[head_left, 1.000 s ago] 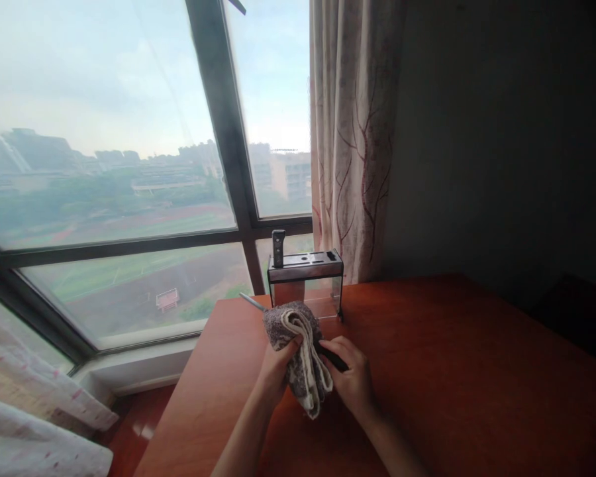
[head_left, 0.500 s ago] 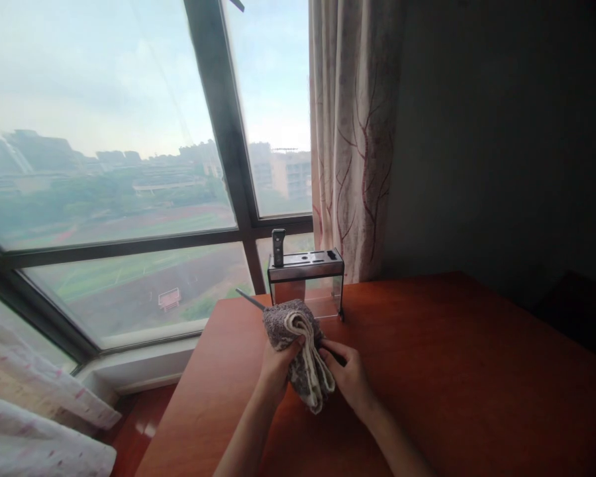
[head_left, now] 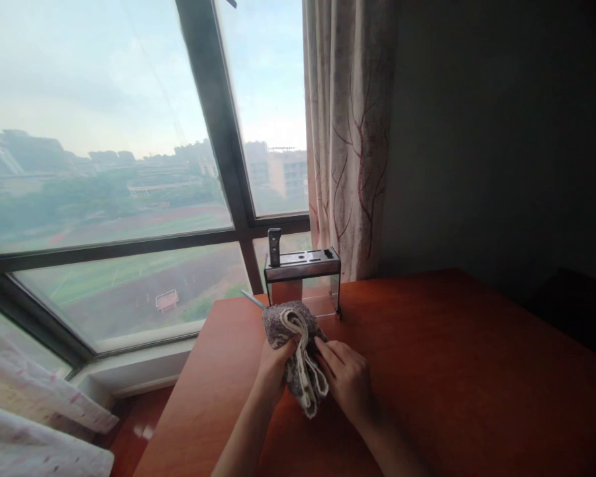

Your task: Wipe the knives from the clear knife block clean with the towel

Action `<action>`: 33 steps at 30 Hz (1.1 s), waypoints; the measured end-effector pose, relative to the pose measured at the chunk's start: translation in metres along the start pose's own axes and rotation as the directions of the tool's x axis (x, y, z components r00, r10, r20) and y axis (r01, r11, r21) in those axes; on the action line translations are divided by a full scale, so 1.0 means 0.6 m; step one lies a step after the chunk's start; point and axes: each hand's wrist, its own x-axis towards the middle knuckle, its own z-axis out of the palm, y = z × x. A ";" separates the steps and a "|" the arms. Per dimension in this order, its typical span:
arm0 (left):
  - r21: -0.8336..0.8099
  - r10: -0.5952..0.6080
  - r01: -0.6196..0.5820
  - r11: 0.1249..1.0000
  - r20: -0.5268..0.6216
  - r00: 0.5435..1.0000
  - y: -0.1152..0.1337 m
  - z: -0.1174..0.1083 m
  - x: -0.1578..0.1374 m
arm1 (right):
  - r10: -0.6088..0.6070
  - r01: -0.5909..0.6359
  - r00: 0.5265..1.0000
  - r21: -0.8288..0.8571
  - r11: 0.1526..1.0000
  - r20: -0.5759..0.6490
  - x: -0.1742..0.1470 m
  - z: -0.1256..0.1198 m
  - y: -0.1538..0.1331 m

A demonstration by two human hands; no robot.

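A folded grey-brown towel [head_left: 289, 317] with pale edges is bunched in my left hand [head_left: 273, 364], whose thumb presses on its near side. From the towel's far left side sticks out a narrow grey blade [head_left: 252, 299], seemingly of a knife wrapped in the cloth. On the right, my right hand [head_left: 350, 377] is closed against the towel, around the knife's dark handle end, which is mostly hidden by fingers and cloth. Just beyond the towel stands a clear-sided knife block [head_left: 302, 266] with a metal top. One dark knife handle [head_left: 274, 247] rises from its left slot.
The reddish-brown wooden table [head_left: 442, 358] extends right and toward me. Large windows with a dark frame [head_left: 213, 99] stand at left and ahead. A patterned curtain [head_left: 350, 146] hangs behind the block, and a white curtain [head_left: 34, 430] is at lower left.
My right hand has turned, its back now more upward, and its fingers sit closer on the towel. The protruding blade shows a little shorter. The view has shifted slightly right.
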 end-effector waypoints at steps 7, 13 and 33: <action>0.035 0.131 -0.131 0.991 -0.014 0.991 0.025 0.007 -0.010 | 0.236 -0.260 0.966 0.417 0.871 0.110 0.013 0.008 -0.006; -0.022 0.049 -0.050 0.999 -0.040 0.998 0.024 0.006 -0.016 | 0.385 -0.748 0.644 0.649 0.139 0.661 0.021 -0.003 -0.009; -0.019 0.232 -0.239 0.971 -0.181 0.956 0.057 -0.017 0.003 | 0.410 -0.480 0.875 0.586 0.653 0.260 0.032 -0.052 0.014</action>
